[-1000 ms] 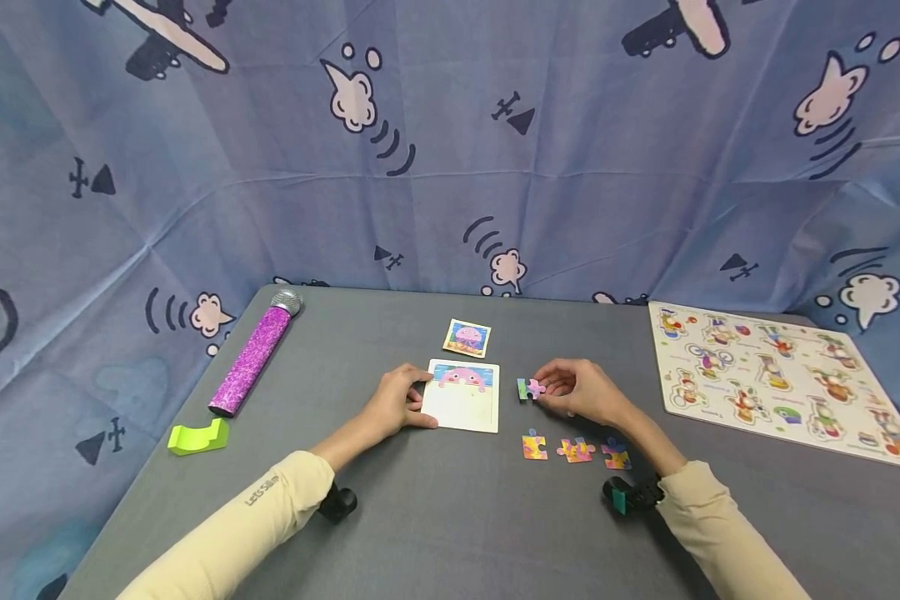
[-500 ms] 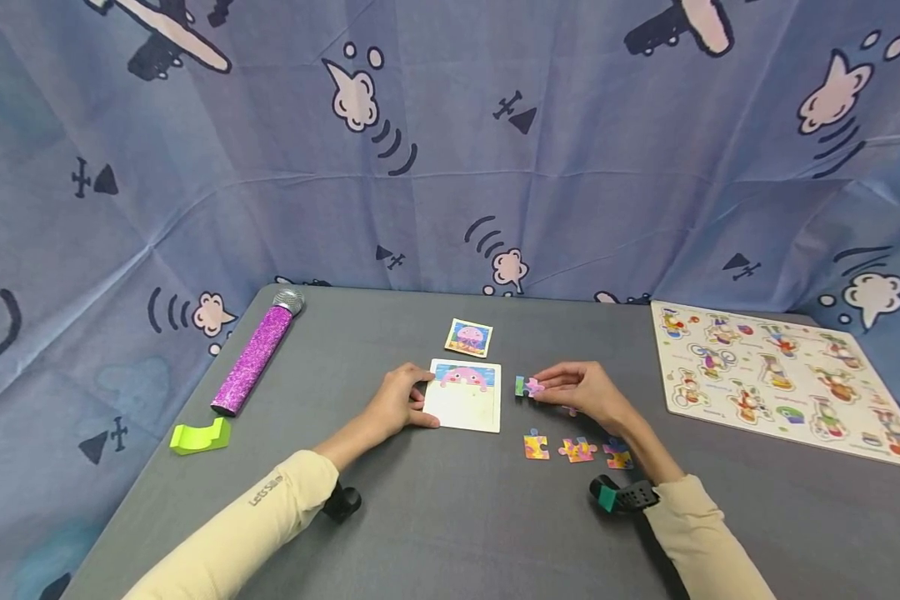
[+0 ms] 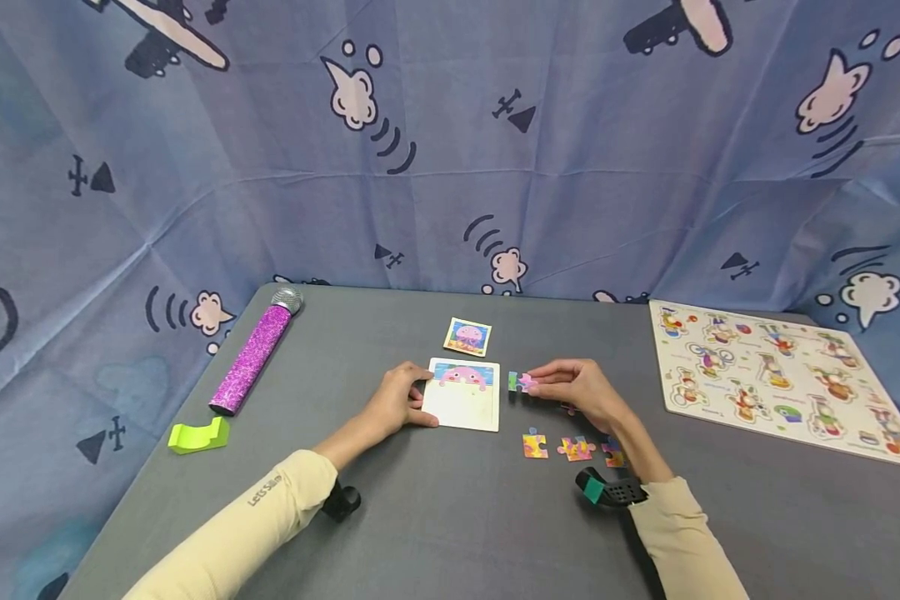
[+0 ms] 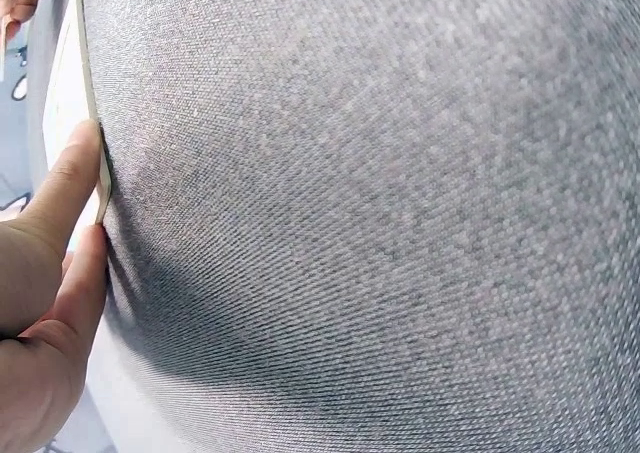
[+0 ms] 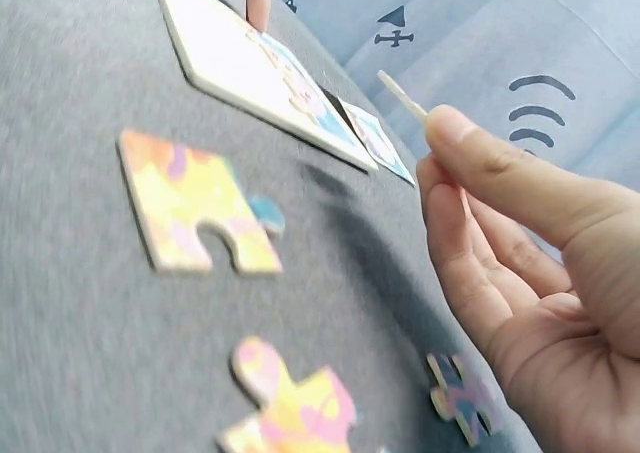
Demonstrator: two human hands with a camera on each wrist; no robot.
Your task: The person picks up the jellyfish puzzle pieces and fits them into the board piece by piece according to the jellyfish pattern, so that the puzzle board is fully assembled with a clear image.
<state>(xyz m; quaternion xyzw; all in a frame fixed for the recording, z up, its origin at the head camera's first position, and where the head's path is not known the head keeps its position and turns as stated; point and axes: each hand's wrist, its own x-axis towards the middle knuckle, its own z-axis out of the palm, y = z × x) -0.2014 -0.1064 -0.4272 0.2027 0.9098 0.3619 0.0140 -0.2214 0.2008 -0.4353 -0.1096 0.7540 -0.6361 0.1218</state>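
Observation:
My left hand [image 3: 393, 400] holds the left side of a white puzzle board [image 3: 461, 410], thumb at the near corner and index finger near the far one. Along the board's top runs a printed pink face on blue. Just right of the board, my right hand [image 3: 583, 392] pinches a small green-and-pink puzzle piece [image 3: 522, 382] between thumb and fingers. In the right wrist view that piece [image 5: 403, 95] appears edge-on, raised off the table. Below lie loose pieces: a yellow-pink one [image 5: 185, 208], another [image 5: 300, 405], and a purple-blue one [image 5: 463, 398] partly beneath the hand.
A small picture card [image 3: 467, 337] with a pink creature lies beyond the board. A glittery pink microphone [image 3: 255, 358] and a lime-green curved block [image 3: 198, 437] are at left. A large illustrated board [image 3: 772, 375] lies at right. Behind the table hangs a blue curtain [image 3: 435, 150].
My right hand has moved slightly left with the puzzle piece, nearer the board's right edge. A loose piece under that hand has come partly into sight. My left hand stays on the board.

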